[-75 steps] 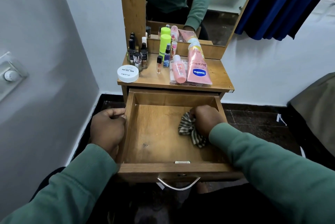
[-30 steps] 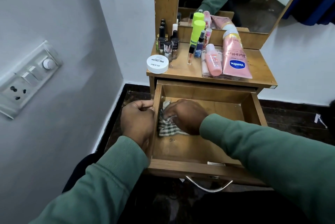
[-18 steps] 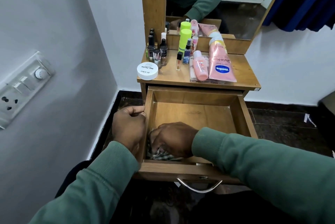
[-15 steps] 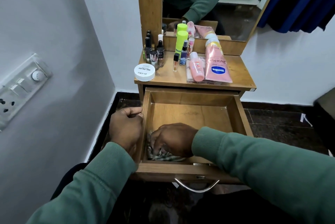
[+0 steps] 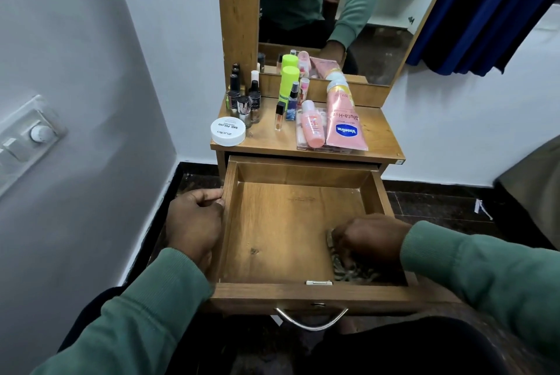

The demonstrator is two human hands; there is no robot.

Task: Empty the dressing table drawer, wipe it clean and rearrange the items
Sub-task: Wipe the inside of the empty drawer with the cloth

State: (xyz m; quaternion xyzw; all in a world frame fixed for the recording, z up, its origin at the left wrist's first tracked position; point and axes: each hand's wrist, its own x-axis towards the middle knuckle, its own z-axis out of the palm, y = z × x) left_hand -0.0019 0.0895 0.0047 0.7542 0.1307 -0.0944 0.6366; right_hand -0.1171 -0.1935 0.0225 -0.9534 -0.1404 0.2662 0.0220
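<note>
The wooden drawer (image 5: 230, 223) is pulled out, its floor bare apart from a checked cloth (image 5: 348, 271). My right hand (image 5: 369, 239) presses that cloth into the drawer's front right corner and hides most of it. My left hand (image 5: 194, 223) grips the drawer's left wall from outside. On the tabletop (image 5: 378, 138) stand the drawer's items: a white nail polish remover tub (image 5: 228, 131), dark nail polish bottles (image 5: 244, 98), a green spray can (image 5: 288, 83), a small pink bottle (image 5: 312, 124) and a pink Vaseline tube (image 5: 344, 123).
A mirror (image 5: 333, 10) rises behind the tabletop and reflects a person's green sleeve. A white wall with a switch panel (image 5: 27, 138) lies close on the left. Blue curtain (image 5: 485, 10) hangs at upper right. The metal drawer handle (image 5: 310, 320) faces me.
My right hand has swept the cloth along the drawer's front from the left corner to the right corner. My left hand has stayed on the left wall.
</note>
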